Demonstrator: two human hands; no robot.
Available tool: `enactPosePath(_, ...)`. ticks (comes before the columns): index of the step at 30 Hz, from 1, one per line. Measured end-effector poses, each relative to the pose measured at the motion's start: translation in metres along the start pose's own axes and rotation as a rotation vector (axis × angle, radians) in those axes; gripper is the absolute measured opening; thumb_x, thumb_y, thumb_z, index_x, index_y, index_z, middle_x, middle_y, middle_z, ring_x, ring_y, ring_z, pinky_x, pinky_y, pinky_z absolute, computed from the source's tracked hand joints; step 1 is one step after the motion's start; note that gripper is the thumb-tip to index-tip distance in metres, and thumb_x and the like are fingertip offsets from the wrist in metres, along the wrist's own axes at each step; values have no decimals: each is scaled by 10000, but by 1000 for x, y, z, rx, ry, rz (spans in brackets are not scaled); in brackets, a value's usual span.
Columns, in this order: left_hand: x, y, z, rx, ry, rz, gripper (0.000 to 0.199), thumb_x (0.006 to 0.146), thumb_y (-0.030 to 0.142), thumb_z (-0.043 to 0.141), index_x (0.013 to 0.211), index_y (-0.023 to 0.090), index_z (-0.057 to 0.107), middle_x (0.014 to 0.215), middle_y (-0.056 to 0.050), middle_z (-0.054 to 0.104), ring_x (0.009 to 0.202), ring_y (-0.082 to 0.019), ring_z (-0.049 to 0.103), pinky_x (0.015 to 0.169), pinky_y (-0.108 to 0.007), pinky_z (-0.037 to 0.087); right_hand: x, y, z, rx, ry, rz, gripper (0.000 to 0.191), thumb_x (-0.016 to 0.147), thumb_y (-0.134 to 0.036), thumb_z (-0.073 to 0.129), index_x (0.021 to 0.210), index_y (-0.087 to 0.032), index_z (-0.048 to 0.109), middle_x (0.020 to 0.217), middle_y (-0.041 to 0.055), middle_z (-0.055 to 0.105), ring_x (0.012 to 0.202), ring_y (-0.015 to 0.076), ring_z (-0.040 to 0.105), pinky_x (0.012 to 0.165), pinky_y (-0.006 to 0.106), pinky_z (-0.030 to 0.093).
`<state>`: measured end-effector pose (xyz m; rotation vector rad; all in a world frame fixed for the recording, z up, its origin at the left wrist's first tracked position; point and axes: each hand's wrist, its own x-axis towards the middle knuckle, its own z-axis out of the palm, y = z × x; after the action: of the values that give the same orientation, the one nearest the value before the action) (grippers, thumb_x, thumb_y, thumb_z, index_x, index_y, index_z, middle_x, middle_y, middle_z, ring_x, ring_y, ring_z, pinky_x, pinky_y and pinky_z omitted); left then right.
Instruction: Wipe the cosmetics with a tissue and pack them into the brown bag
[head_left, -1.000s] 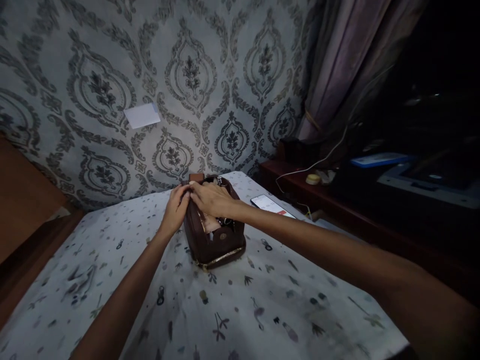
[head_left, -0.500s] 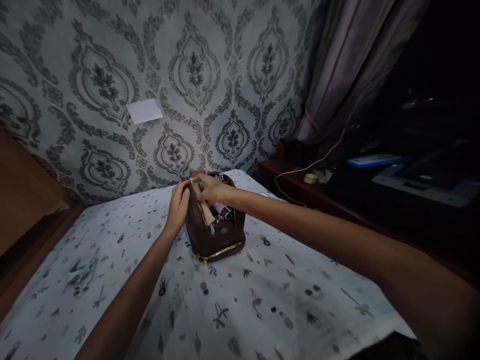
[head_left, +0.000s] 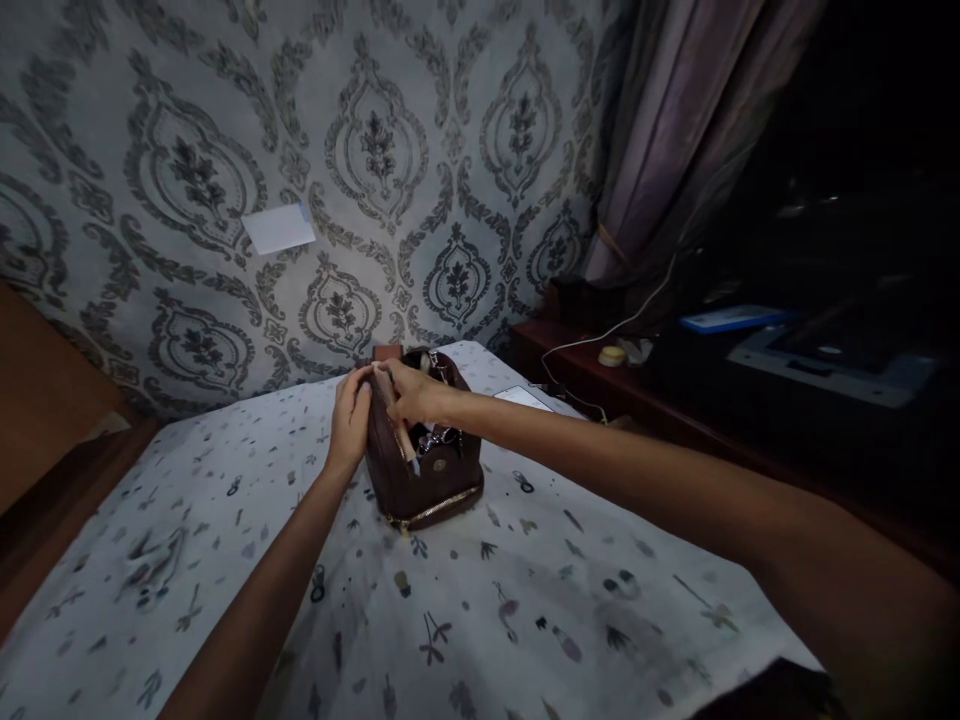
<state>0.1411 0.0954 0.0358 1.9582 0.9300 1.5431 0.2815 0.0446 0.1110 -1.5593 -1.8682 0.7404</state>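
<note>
A dark brown bag (head_left: 431, 492) with a gold zipper stands on a white patterned sheet (head_left: 360, 620), its top open. My left hand (head_left: 349, 418) is closed on the bag's left rim, thumb on the near side. Just right of it, my right hand (head_left: 411, 392) reaches into the opening by the same rim, its fingers pinched near the edge; what they grip is too small to make out. A tan, narrow item (head_left: 406, 443) lies inside along the left wall, partly hidden below my right hand. Shiny chain links (head_left: 437, 438) show in the opening.
Behind the bag is a patterned wall with a white card (head_left: 279, 229). A phone-like white item (head_left: 523, 398) lies right of the bag. Further right are a dark red ledge (head_left: 570, 372), a white cable and a blue-edged object (head_left: 735, 319). A brown board stands at left.
The view has shifted slightly, and more of the white item beside the bag shows. The tan item sits lower and flatter against the bag's left wall. Both hands remain at the rim.
</note>
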Motion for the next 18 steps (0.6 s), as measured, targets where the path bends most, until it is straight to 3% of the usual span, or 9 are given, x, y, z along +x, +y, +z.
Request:
enactPosePath(4,0,-1,-2,-10,-3,-23,351,953,376,445,1204,211,629,1293,-98,626,1262,-246,531,1159,-447,340,2,4,0,201,63,79,788,634,-37,694,1360,-215,446,860,-35,598,674,136,586,606,232,507)
enactPosePath(7,2,1,-6,23,-33,-21,355,948,374,460,1215,209,627,1289,-99,636,1259,-246,540,1148,-446,360,4,8,-12,418,72,156,633,686,-58,641,1277,-220,482,782,-52,560,590,126,550,559,240,481)
enactPosePath(10,5,4,-10,110,-51,15,349,941,346,461,1199,204,648,1262,-104,653,1240,-248,559,1130,-450,388,6,14,-29,522,160,156,459,738,-83,585,1172,-213,511,761,-44,552,600,135,553,596,258,493)
enactPosePath(12,9,8,-13,198,-63,77,334,928,308,455,1151,205,681,1250,-108,659,1245,-259,557,1128,-470,393,5,20,-39,384,238,89,411,760,-112,585,1157,-202,525,808,-19,569,661,153,572,663,284,505)
enactPosePath(14,14,13,-14,283,-122,163,317,906,261,449,1073,220,716,1238,-93,673,1270,-267,541,1144,-492,375,2,26,-46,95,310,-29,414,766,-113,583,1173,-181,546,917,28,584,783,182,591,764,313,501)
enactPosePath(16,21,19,-16,336,-254,239,325,890,220,431,1017,234,731,1185,-67,705,1283,-260,539,1153,-493,366,-3,30,-48,-185,350,-156,417,795,-115,562,1209,-162,553,1041,78,570,869,198,586,829,322,481)
enactPosePath(18,29,26,-16,377,-424,282,349,883,199,407,1007,233,732,1130,-57,731,1282,-254,549,1141,-479,380,-9,31,-46,-368,327,-244,358,875,-174,523,1232,-163,551,1086,101,558,838,196,578,791,310,470)
